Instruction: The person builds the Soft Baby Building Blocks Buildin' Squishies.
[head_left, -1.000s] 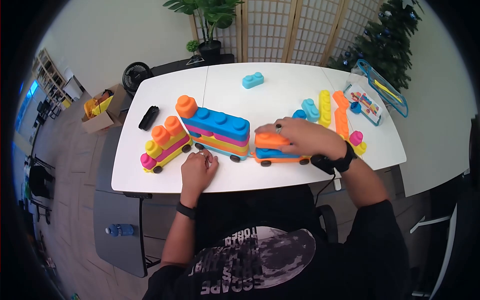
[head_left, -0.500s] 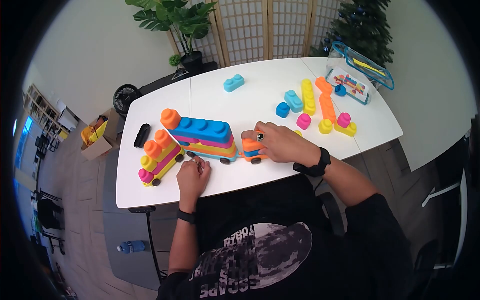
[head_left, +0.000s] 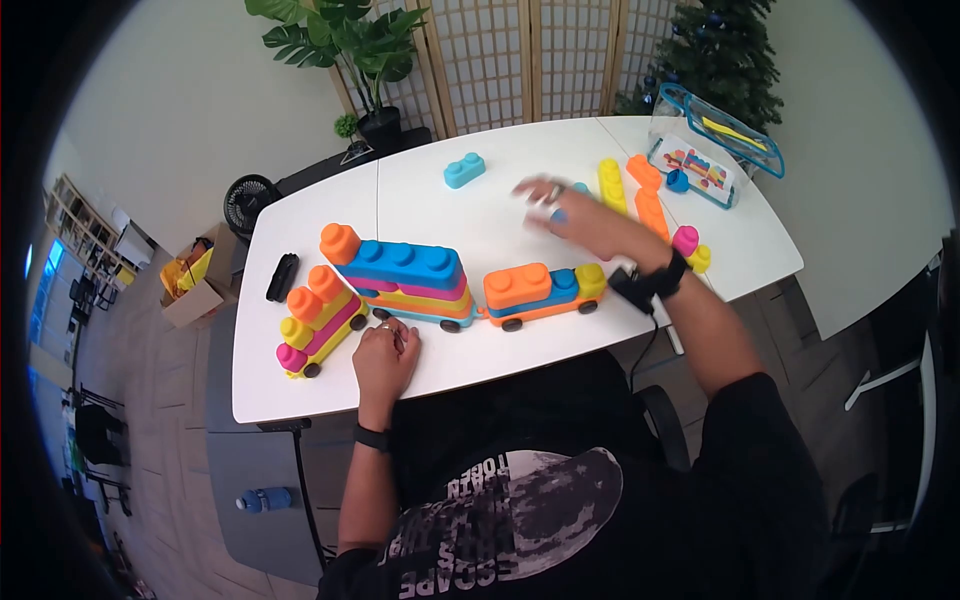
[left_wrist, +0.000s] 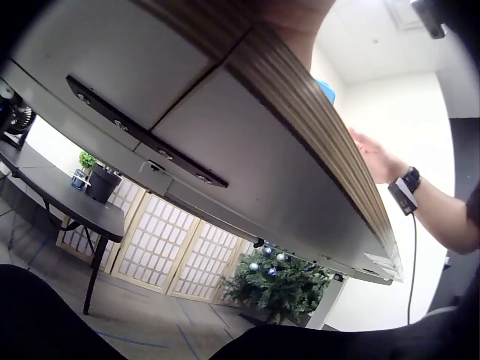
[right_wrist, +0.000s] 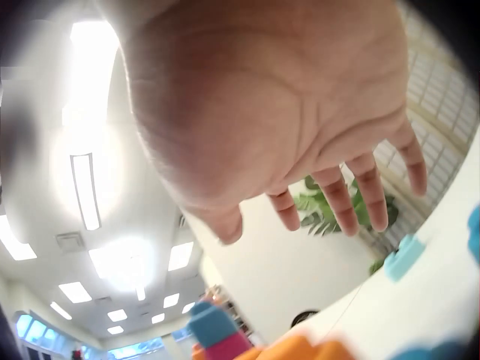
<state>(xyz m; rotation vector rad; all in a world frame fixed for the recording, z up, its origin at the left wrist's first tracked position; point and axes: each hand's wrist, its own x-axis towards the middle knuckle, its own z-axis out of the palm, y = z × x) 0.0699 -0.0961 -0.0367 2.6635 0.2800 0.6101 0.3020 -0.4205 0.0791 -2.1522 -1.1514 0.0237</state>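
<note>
My right hand [head_left: 595,225] hangs blurred over the right part of the table, hiding some loose blocks. In the right wrist view its palm [right_wrist: 277,105] shows with fingers straight and spread, holding nothing. My left hand [head_left: 387,358] rests loosely curled at the table's front edge, beside the block train. The train's right car [head_left: 545,310] carries orange, blue and yellow blocks on an orange wheeled base. A tall middle car [head_left: 410,285] is stacked with blue, pink, yellow and orange layers. At the left stands a stepped car [head_left: 330,335] with pink, yellow and orange blocks.
A light blue block [head_left: 465,170] lies at the back of the white table [head_left: 300,220]. To the right lie a long yellow block [head_left: 612,185], orange pieces [head_left: 651,213] and a clear bag [head_left: 735,150]. A black object [head_left: 283,277] sits at the left.
My right hand has let go of the right car and moved back, away from me, its fingers opening. That car's blocks now show. The left hand stays put; the head view has shifted.
</note>
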